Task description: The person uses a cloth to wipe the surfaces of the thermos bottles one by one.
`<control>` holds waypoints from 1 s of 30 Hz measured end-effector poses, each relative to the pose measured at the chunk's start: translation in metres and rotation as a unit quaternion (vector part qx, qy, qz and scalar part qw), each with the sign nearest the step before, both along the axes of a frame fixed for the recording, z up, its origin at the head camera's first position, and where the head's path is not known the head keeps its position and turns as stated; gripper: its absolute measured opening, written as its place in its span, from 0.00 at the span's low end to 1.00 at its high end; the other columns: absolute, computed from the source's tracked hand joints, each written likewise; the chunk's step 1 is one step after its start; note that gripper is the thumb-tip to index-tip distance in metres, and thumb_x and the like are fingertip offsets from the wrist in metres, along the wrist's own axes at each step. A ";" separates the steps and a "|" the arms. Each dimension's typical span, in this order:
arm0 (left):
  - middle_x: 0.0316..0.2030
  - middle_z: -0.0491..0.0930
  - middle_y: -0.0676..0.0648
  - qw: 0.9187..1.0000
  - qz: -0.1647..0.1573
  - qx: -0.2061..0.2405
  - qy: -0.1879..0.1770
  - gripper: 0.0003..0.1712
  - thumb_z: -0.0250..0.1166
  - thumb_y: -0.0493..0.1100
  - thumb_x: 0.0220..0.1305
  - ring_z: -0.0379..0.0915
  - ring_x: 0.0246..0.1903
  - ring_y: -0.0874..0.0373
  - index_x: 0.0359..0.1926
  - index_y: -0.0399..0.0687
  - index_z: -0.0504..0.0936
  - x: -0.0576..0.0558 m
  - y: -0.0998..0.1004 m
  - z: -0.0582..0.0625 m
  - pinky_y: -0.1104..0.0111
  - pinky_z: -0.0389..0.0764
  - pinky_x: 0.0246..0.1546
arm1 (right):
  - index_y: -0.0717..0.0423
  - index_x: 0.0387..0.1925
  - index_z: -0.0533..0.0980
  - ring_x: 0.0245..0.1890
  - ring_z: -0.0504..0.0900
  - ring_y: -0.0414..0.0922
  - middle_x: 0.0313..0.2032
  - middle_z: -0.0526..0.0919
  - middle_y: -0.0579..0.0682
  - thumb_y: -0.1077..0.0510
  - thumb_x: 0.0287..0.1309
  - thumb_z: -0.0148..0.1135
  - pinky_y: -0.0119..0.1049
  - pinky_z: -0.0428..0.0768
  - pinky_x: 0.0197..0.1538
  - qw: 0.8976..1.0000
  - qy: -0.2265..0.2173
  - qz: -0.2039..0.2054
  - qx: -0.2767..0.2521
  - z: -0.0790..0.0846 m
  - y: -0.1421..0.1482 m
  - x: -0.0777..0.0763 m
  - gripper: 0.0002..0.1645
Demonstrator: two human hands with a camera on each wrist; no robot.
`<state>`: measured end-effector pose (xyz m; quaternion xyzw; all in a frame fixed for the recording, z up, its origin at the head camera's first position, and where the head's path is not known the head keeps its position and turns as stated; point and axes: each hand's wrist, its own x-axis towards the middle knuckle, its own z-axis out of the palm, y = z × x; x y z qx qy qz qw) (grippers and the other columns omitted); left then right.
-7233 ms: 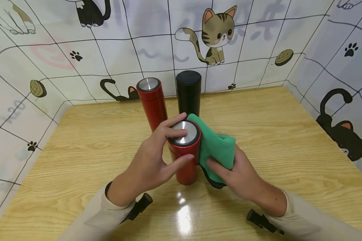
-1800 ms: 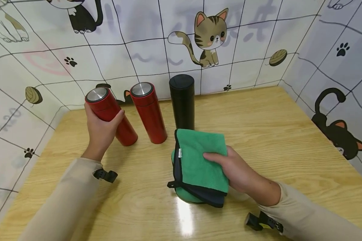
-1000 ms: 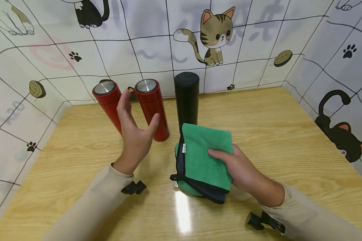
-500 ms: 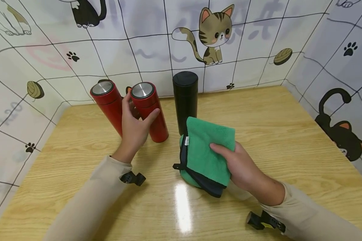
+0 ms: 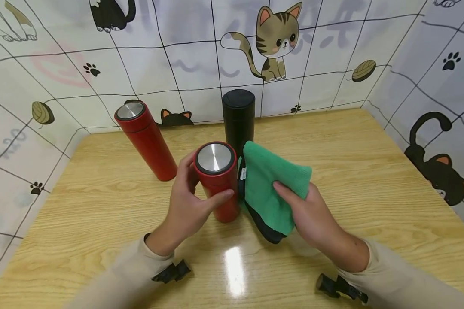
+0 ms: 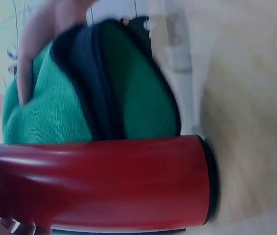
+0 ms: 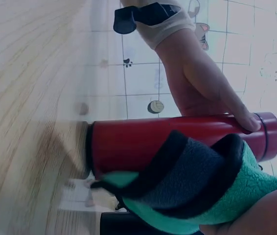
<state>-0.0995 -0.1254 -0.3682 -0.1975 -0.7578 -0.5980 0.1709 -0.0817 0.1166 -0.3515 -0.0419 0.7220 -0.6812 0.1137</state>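
My left hand (image 5: 185, 212) grips a red thermos bottle (image 5: 216, 180) with a silver-topped lid, thumb on its near side and fingers around the far left. The bottle stands nearly upright over the middle of the table; whether its base touches the wood I cannot tell. In my right hand (image 5: 317, 219) is a folded green cloth (image 5: 272, 189) with dark edging, pinched under the thumb. In the right wrist view the cloth (image 7: 187, 171) lies against or just in front of the red bottle (image 7: 133, 142); contact is unclear.
A second red thermos bottle (image 5: 148, 141) stands at the back left. Behind the cloth stands a black bottle (image 5: 238, 120), its lower part hidden. The wooden table (image 5: 81, 223) ends at a cat-patterned wall (image 5: 193, 60) at the back and sides.
After setting one red bottle at the back left, my left hand let go, took hold of the other red bottle and brought it forward and right to the cloth. The cloth has tilted and shifted slightly right.
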 end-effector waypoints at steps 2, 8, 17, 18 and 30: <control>0.63 0.73 0.46 1.000 -0.012 -0.005 0.006 0.53 0.78 0.29 0.47 0.73 0.61 0.53 0.72 0.45 0.60 0.006 0.007 -0.001 0.65 0.78 0.61 | 0.54 0.69 0.67 0.55 0.80 0.35 0.62 0.76 0.56 0.49 0.74 0.53 0.31 0.81 0.54 1.000 0.017 -0.005 0.014 0.000 0.000 0.002 0.27; 0.62 0.75 0.46 0.999 -0.039 -0.010 0.014 0.54 0.80 0.31 0.44 0.75 0.59 0.54 0.71 0.44 0.61 0.010 0.019 -0.001 0.62 0.80 0.59 | 0.56 0.69 0.69 0.54 0.79 0.33 0.61 0.77 0.56 0.55 0.73 0.55 0.27 0.79 0.55 0.996 0.073 -0.004 0.042 -0.005 -0.002 0.008 0.26; 0.62 0.74 0.51 0.998 -0.041 -0.041 -0.013 0.53 0.80 0.36 0.47 0.74 0.59 0.57 0.72 0.48 0.60 0.010 0.016 0.000 0.62 0.80 0.58 | 0.57 0.68 0.70 0.45 0.80 0.37 0.54 0.81 0.57 0.58 0.73 0.54 0.30 0.81 0.49 0.991 0.111 0.046 0.065 -0.021 -0.006 0.005 0.25; 0.62 0.74 0.51 0.998 -0.043 -0.045 -0.016 0.53 0.80 0.37 0.47 0.73 0.59 0.57 0.72 0.48 0.60 0.010 0.016 0.000 0.63 0.80 0.58 | 0.57 0.67 0.71 0.43 0.80 0.37 0.53 0.81 0.57 0.58 0.73 0.54 0.30 0.81 0.48 0.990 0.111 0.048 0.073 -0.022 -0.006 0.004 0.24; 0.63 0.73 0.52 0.997 -0.054 -0.041 -0.020 0.54 0.80 0.37 0.48 0.71 0.60 0.57 0.72 0.49 0.60 0.007 0.018 -0.005 0.61 0.79 0.58 | 0.60 0.63 0.74 0.54 0.82 0.35 0.56 0.83 0.49 0.67 0.69 0.55 0.26 0.80 0.54 0.974 0.222 -0.024 0.029 -0.009 0.000 0.013 0.22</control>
